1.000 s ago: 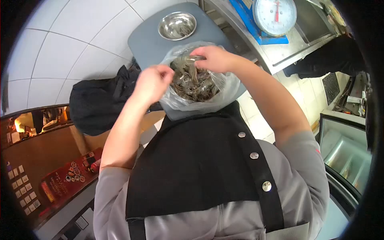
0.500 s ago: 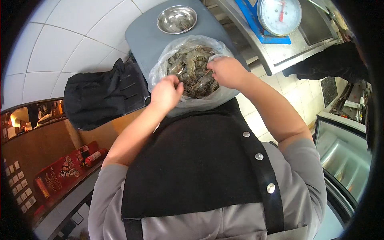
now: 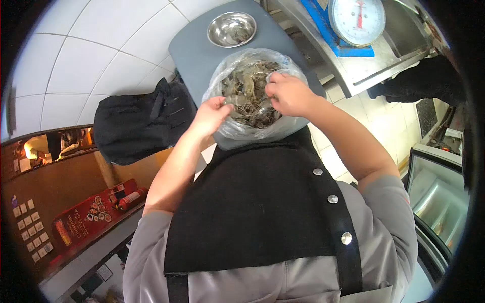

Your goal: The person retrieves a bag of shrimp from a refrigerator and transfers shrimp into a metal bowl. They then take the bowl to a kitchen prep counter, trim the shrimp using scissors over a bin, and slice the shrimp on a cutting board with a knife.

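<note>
An open clear plastic bag [image 3: 216,85] full of raw grey shrimp [image 3: 248,83] sits on a grey stool-like surface [image 3: 194,55] in front of me. At the bag's left side, my left hand [image 3: 212,115] pinches a shrimp [image 3: 233,100] between thumb and fingers. Over the right side of the heap is my right hand [image 3: 291,94], its fingers curled together; what they hold is hidden. Just beyond the bag stands a shiny metal bowl [image 3: 222,31] with a little shrimp matter in it.
A dial scale [image 3: 356,22] on a blue base stands on the steel counter [image 3: 348,65] at upper right. Black cloth [image 3: 134,126] covers something left of the stool. A glass-topped chest [image 3: 437,202] is at the right, and white tiles line the wall [image 3: 76,65].
The view has shifted, so the stool, bag and bowl appear farther right. My left fingers have closed on a shrimp at the bag's edge; my right hand remains over the heap.
</note>
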Action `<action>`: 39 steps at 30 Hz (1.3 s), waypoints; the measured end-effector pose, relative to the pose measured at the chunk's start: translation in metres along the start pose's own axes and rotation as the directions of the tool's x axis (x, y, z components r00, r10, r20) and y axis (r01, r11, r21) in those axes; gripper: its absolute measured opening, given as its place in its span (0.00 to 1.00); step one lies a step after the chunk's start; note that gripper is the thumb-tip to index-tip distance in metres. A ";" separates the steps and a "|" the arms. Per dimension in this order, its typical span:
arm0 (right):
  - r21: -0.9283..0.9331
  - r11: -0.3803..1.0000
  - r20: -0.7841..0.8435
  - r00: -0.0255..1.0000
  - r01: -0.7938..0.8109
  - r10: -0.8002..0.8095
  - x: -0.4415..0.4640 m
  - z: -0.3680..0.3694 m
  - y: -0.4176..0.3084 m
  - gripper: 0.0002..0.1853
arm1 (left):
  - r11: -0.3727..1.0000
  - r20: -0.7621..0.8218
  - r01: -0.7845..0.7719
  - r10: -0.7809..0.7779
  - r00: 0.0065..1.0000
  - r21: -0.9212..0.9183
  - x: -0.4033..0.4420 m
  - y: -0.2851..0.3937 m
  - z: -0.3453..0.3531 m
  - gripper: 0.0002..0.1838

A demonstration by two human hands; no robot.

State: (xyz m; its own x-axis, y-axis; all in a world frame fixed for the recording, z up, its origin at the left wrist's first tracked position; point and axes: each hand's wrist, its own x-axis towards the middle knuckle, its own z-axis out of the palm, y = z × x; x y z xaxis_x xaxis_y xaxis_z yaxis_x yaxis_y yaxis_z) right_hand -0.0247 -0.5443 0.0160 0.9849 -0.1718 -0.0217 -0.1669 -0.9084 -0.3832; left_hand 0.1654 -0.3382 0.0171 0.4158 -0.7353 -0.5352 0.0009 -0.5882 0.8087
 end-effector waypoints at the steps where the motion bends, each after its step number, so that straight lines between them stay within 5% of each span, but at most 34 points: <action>1: 0.020 0.999 -0.022 0.999 0.028 -0.028 0.000 -0.002 -0.001 0.15 | 0.994 0.015 0.049 -0.048 0.999 -0.102 -0.001 -0.001 -0.008 0.12; 3: 0.033 0.999 0.009 1.000 -0.003 0.003 0.002 -0.002 0.000 0.15 | 0.942 0.063 0.142 -0.128 0.990 -0.305 0.000 -0.001 -0.021 0.12; 13: 0.027 0.997 0.064 0.995 -0.073 0.071 0.002 -0.006 0.011 0.18 | 0.912 0.236 0.188 -0.104 0.966 -0.365 -0.007 -0.003 -0.039 0.23; 19: 0.147 0.987 -0.065 0.995 -0.069 0.079 -0.003 -0.003 0.014 0.17 | 0.801 0.162 -0.001 0.123 0.979 -0.599 -0.013 0.024 -0.074 0.24; 23: 0.234 0.969 -0.143 0.983 -0.081 0.116 -0.005 -0.010 0.006 0.15 | 0.835 0.062 -0.136 0.199 0.978 -0.534 0.003 0.068 -0.099 0.22; 27: 0.241 0.965 -0.155 0.977 -0.104 0.144 -0.015 -0.010 -0.002 0.13 | 0.875 0.057 -0.197 0.247 0.967 -0.442 0.063 0.084 -0.108 0.21; 34: 0.251 0.953 -0.115 0.972 -0.170 0.203 -0.032 -0.009 -0.014 0.12 | 0.797 0.116 -0.073 0.177 0.977 -0.600 0.174 0.080 -0.093 0.27; 37: 0.268 0.941 -0.083 0.968 -0.207 0.237 -0.036 -0.017 -0.020 0.12 | 0.961 -0.154 -0.035 -0.007 0.988 -0.273 0.178 0.084 -0.086 0.24; 39: 0.235 0.949 -0.060 0.972 -0.208 0.228 -0.035 -0.020 -0.018 0.12 | 0.991 -0.169 -0.120 0.110 0.979 -0.054 0.161 0.083 -0.086 0.22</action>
State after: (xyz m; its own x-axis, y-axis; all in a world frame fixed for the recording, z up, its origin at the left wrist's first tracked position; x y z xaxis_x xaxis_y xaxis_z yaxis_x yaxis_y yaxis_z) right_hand -0.0575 -0.5295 0.0418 0.9163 -0.3970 -0.0534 -0.3529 -0.7372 -0.5762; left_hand 0.3109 -0.4760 0.0195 0.5615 -0.7276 -0.3940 -0.0005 -0.4765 0.8792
